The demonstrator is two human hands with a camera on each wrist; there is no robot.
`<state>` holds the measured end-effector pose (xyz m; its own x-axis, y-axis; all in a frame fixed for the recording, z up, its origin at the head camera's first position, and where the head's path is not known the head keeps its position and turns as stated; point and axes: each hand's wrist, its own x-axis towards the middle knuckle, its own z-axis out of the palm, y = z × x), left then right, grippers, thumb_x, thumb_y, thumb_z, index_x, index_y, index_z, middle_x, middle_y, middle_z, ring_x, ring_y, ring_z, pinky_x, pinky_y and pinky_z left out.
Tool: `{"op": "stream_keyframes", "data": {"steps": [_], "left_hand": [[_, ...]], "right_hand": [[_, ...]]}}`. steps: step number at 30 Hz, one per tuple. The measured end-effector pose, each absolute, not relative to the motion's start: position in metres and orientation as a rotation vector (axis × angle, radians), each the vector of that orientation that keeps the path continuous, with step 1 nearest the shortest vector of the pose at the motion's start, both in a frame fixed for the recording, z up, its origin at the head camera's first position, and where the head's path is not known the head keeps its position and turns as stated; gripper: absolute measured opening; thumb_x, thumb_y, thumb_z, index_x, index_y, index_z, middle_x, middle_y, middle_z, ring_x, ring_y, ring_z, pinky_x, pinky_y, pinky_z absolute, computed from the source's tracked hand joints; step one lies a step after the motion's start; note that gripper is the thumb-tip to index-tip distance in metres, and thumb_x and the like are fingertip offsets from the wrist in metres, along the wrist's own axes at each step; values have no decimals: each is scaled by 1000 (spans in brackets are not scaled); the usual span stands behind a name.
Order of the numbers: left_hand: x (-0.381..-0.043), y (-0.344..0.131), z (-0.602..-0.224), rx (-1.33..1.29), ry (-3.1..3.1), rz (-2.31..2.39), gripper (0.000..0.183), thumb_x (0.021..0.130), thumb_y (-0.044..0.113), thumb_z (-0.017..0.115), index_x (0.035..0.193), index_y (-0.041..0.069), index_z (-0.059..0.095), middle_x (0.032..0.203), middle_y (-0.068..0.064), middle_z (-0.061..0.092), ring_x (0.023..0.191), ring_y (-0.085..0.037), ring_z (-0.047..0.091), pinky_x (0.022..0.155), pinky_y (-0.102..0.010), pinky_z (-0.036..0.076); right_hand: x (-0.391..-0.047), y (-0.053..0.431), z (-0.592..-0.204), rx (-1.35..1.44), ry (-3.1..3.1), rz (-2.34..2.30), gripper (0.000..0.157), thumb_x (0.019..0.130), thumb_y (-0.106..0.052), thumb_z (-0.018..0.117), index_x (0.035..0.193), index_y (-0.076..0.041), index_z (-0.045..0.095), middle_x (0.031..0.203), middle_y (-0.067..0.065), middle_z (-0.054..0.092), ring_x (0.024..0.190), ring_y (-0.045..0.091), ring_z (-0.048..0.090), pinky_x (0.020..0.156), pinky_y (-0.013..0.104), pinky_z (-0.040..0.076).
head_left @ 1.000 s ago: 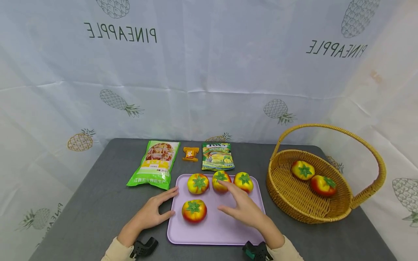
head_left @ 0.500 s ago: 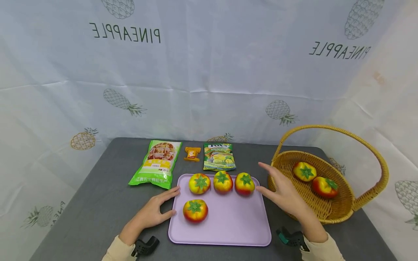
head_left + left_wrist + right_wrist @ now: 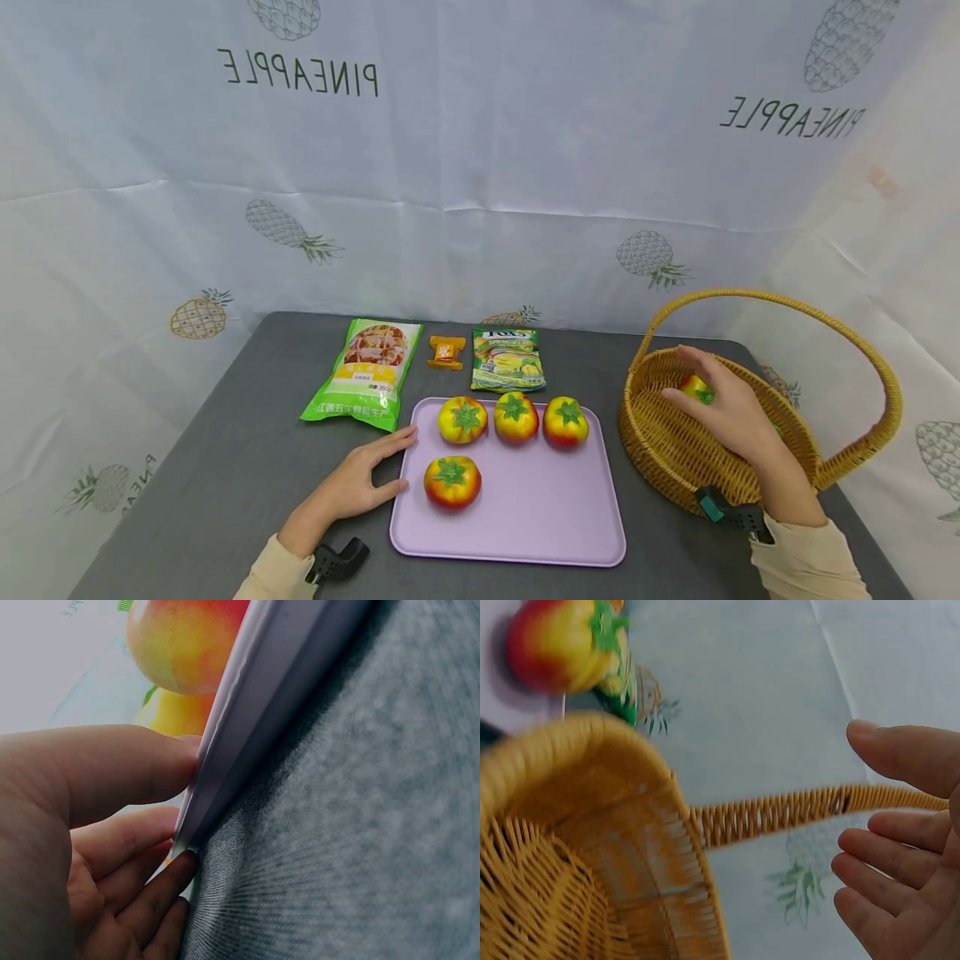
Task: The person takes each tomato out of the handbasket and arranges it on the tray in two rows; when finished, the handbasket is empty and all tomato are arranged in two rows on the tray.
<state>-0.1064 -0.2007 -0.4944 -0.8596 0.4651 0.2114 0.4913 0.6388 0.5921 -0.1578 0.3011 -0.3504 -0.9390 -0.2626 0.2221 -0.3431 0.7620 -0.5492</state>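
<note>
My left hand (image 3: 352,485) is at the left edge of a lilac tray (image 3: 536,508), its thumb and fingertips against the rim without curling round it. In the left wrist view, the thumb (image 3: 142,765) lies on the tray's edge. Several red-and-yellow persimmon-like fruits with green leafy tops sit on the tray: a back row that includes one fruit (image 3: 566,422) at the right, and a single fruit (image 3: 452,482) in front. Over the wicker basket (image 3: 660,454) hovers my right hand (image 3: 731,417), fingers spread and nothing held. It partly covers a fruit (image 3: 695,386) inside the basket.
Behind the tray lie a green food bag (image 3: 363,375), a small orange packet (image 3: 446,352) and a green-yellow FOX'S bag (image 3: 508,360). The basket's tall arched handle (image 3: 780,302) rises on the right. A pineapple-print curtain (image 3: 480,150) hangs behind the grey table (image 3: 225,467).
My right hand has swung right, from above the tray, past its right edge, to above the basket, now overlapping the fruits there. The left hand keeps its place at the tray.
</note>
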Motion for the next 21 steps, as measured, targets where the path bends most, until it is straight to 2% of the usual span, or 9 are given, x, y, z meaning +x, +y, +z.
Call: {"op": "stream_keyframes", "data": {"steps": [3,8,13,21], "left_hand": [[-107,-201,-494,-813,-2811,-1045,56,86,30,67,138,14,51,147,-1,45,131,-27,46,102,-51,41],[-107,-200,-494,-817,-2791,-1040,56,85,28,69,137,14,53,146,-1,46,131,-26,47,102,-48,42],[-107,-200,-493,-826,-2796,-1039,57,85,28,68,137,14,52,146,-2,45,131,-26,46,102,-49,41],[-106,-200,-492,-826,-2803,-1053,57,85,30,67,138,14,51,147,-1,44,132,-26,45,103,-50,40]], "right_hand": [[-166,316,-351,432,-2873,949,72,92,-32,61,147,-1,27,144,29,35,125,53,38,93,66,35],[-180,341,-358,365,-2945,937,76,94,-36,56,149,1,19,146,33,29,125,56,33,92,67,34],[-190,363,-369,332,-2992,957,75,95,-34,55,147,6,19,145,36,28,126,57,31,92,68,33],[-196,378,-383,264,-3127,882,82,93,-42,56,147,8,18,144,38,28,124,58,30,91,68,32]]}}
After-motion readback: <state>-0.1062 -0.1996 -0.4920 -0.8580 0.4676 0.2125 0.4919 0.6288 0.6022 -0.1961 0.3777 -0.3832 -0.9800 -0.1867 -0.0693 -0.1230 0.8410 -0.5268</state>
